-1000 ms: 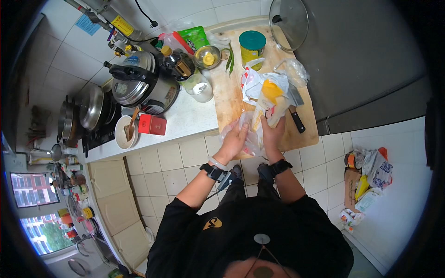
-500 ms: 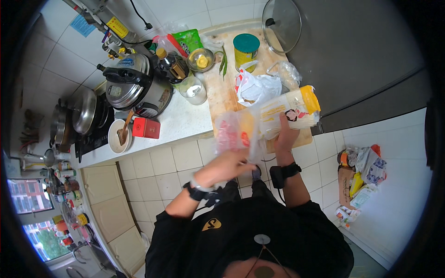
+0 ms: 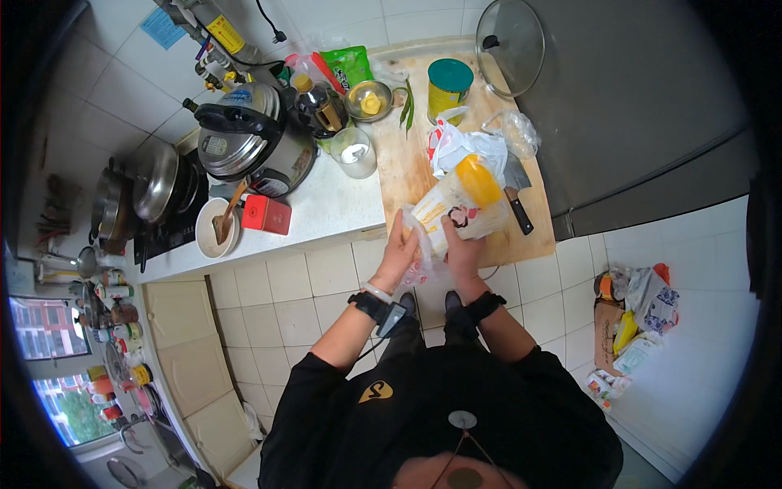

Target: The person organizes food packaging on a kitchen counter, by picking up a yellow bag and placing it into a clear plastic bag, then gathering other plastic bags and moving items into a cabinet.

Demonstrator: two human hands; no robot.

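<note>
Near the centre of the frame, a noodle packet [image 3: 444, 213] is held tilted over the front edge of the wooden cutting board [image 3: 399, 175], its yellow end [image 3: 479, 181] pointing toward the upper right. The fingers of the right hand [image 3: 464, 254] are wrapped around the lower part of the packet, with the thumb lying on its face. The fingers of the left hand [image 3: 396, 254] appear to be grasping a crumpled clear plastic bag [image 3: 419, 269] along the packet's lower left side. Judging by this, the unwrapping looks partly done: most of the packet is exposed, while the bag is bunched at its lower end and not fully separated. Whether the packet itself has been opened cannot be told, since the hands hide that end; no loose noodles show on the board. The cleaver [image 3: 520, 212] lies to the right, apart from both hands, beside a rumpled white bag [image 3: 468, 151]. Farther up stand a green-lidded canister [image 3: 448, 90] and some green chillies [image 3: 407, 106]. On the bench [image 3: 326, 228] at the left, the pressure cooker [image 3: 240, 138] has its lid on, and a red box [image 3: 266, 215] sits near the edge.
</note>
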